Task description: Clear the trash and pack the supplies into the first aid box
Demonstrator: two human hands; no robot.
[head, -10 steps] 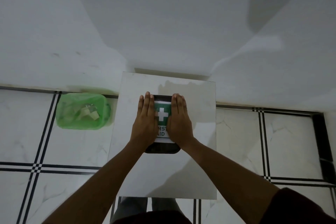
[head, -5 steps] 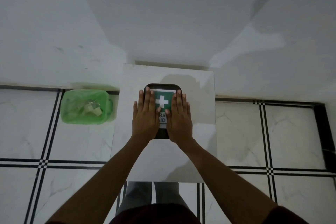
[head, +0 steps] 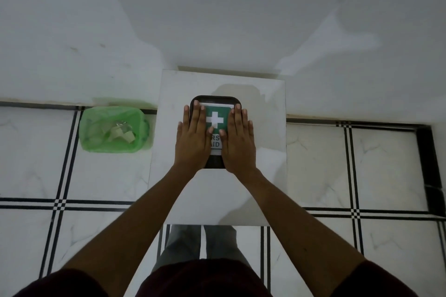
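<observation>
Neither grip is closed: both hands are laid flat, fingers straight, on the lid of the box (head: 215,121). At far left, on the floor beside the table (head: 260,103), the bin (head: 96,142), lined in green, is seen with crumpled scraps inside, so the trash is judged cleared. Next, the left hand (head: 193,138) is pressed palm-down over the lid's left side, fingertips near the far edge. The box sits shut near the middle of the table, its green cross label showing between the hands. The right hand (head: 237,140) is spread likewise over the right side. No supplies are seen loose, so packing is judged done. The box is judged rigid, light, smooth plastic, liable to slide on the glossy top; it is best taken by its two long sides.
</observation>
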